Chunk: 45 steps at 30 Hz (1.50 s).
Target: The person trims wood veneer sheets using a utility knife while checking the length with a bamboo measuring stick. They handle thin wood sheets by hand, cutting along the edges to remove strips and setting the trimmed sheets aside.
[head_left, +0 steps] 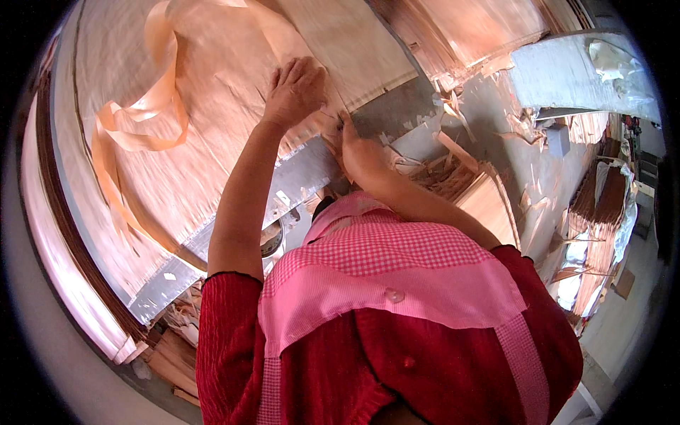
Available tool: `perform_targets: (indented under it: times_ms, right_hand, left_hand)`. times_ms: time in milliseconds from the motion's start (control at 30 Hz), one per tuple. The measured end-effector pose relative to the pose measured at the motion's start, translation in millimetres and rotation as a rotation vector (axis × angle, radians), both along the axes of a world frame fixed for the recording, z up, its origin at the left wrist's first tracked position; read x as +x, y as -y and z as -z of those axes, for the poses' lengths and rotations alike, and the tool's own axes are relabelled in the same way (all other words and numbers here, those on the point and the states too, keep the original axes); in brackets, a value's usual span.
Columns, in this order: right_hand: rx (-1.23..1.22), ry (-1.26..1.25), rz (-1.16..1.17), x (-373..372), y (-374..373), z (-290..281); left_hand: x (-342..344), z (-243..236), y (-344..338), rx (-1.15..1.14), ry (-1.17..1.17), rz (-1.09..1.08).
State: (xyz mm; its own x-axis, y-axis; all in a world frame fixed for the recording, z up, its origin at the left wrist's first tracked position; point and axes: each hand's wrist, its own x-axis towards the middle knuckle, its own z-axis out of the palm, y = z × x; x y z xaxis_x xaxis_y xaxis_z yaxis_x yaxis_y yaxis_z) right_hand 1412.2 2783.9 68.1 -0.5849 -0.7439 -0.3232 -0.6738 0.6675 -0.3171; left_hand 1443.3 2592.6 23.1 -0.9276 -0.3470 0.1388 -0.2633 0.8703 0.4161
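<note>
My left hand (296, 91) rests palm down on a thin pale wood veneer sheet (212, 92) on the work surface, its bent fingers slightly apart. Just below and right of it, my right hand (355, 149) is curled by the sheet's right edge, thumb pointing forward; what its fingers hold is hidden. Loose orange veneer ribbon (164, 71) loops over the sheet's left side. A grey metal strip (297, 173) shows along the sheet's near edge.
More veneer sheets (467, 28) lie at the back right. A pale blue curved board (559, 71) and a grey block (557, 140) are at the right, above an upright-edged veneer bundle (595, 219). Veneer scraps (450, 106) litter the grey surface. A stack (489, 205) sits beside my right arm.
</note>
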Motion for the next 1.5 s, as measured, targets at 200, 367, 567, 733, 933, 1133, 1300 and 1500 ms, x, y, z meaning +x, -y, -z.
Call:
perform_targets:
  times_ms: [200, 367, 567, 733, 933, 1133, 1300, 1500]
  right_hand:
    - [-0.135, 0.065, 0.174, -14, -36, 7]
    - [-0.202, 0.032, 0.233, -55, 1, 14]
    - [-0.446, 0.123, 0.211, -50, 27, -12]
    - [-0.409, 0.312, -0.37, 44, 112, -98]
    - [-0.819, 0.815, -0.603, 65, 70, -108]
    - [-0.978, 0.11, 0.166, -250, -97, 68]
    - [0.007, 0.552, 0.245, -271, -126, 51]
    - [0.285, 0.098, -0.403, -278, -93, -11]
  left_hand:
    - [0, -10, -4, -0.024, -0.163, -0.059]
    - [8, -22, -19, -0.159, -0.084, 0.235]
    - [15, -10, -30, -0.35, -0.089, 0.309]
    - [9, 35, -58, -0.443, 0.089, 0.101]
    - [19, -44, -57, -0.252, 0.168, -0.028]
    - [13, -4, -70, -0.113, -0.342, -0.155]
    - [13, -7, -72, -0.154, -0.31, -0.209]
    - [18, -8, -77, -0.266, -0.291, -0.236]
